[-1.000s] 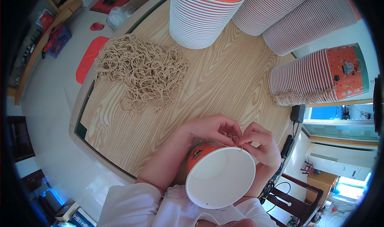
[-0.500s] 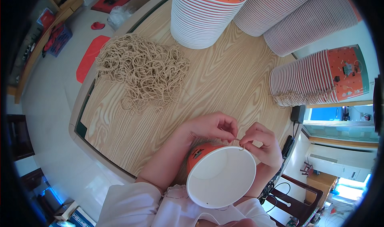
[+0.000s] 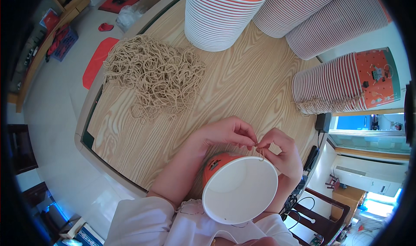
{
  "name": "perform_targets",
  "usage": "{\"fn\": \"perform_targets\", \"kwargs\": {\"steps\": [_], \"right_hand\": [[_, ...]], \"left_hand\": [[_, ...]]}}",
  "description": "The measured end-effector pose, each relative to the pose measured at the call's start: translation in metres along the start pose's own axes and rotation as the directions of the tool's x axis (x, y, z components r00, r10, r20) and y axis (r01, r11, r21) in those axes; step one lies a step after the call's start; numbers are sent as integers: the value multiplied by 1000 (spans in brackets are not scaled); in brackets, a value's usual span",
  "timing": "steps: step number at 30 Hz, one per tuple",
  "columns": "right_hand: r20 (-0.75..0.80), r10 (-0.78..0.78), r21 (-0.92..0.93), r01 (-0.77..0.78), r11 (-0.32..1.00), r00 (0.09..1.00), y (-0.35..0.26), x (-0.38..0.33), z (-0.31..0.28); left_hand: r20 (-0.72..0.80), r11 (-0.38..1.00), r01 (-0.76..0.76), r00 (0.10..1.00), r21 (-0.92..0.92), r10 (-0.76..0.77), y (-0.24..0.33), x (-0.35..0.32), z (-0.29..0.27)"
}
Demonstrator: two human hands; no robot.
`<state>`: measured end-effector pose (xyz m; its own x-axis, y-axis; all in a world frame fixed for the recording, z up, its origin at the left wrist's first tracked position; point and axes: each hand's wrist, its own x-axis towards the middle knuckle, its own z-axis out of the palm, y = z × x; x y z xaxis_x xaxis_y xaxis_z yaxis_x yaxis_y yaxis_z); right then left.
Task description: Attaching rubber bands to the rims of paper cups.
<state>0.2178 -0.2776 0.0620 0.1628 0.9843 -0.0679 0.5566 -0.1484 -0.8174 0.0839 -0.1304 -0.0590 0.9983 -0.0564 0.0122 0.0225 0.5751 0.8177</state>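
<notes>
An orange paper bucket (image 3: 240, 192) with a white inside leans against my lap at the table edge, its mouth tilted up toward me. A short piece of tan twine (image 3: 262, 154) hangs over its far rim. Just above that rim, my left hand (image 3: 234, 132) pinches at the twine with thumb and forefinger. My right hand (image 3: 282, 153) is closed in a pinch on the twine beside it, fingertips nearly touching the left ones. The knot or end between the fingers is too small to make out.
A loose heap of tan twine (image 3: 156, 74) lies on the wood-grain table (image 3: 234, 90). Beyond it stands a tall stack of buckets (image 3: 223, 18). More stacks (image 3: 342, 25) lie at the far right; one nearer stack (image 3: 329, 83) has twine along its rims. A black adapter (image 3: 323, 123) sits at the right edge.
Both hands have risen slightly and their fingertips have come closer together. The twine at the rim now shows as a longer loop. The bucket has barely moved.
</notes>
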Motion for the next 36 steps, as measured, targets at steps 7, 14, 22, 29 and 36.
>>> {"fn": "perform_targets", "kwargs": {"steps": [7,14,22,29,36], "right_hand": [[-9,7,-10,-7,1000,1000,-2,-2,-3],[-2,5,15,-5,1000,1000,-3,-2,-1],[-12,70,-7,-70,997,997,-7,1,0],[7,38,-90,-37,995,999,3,2,1],[-13,54,-69,-55,996,998,1,2,2]], "left_hand": [[7,1000,24,1000,0,-24,-2,-1,-2],[33,1000,-8,999,29,7,-2,-1,-1],[-8,999,-25,1000,35,25,-7,2,-2],[-14,998,-27,1000,50,28,-5,3,0],[-16,998,-39,999,43,40,-5,4,0]]}}
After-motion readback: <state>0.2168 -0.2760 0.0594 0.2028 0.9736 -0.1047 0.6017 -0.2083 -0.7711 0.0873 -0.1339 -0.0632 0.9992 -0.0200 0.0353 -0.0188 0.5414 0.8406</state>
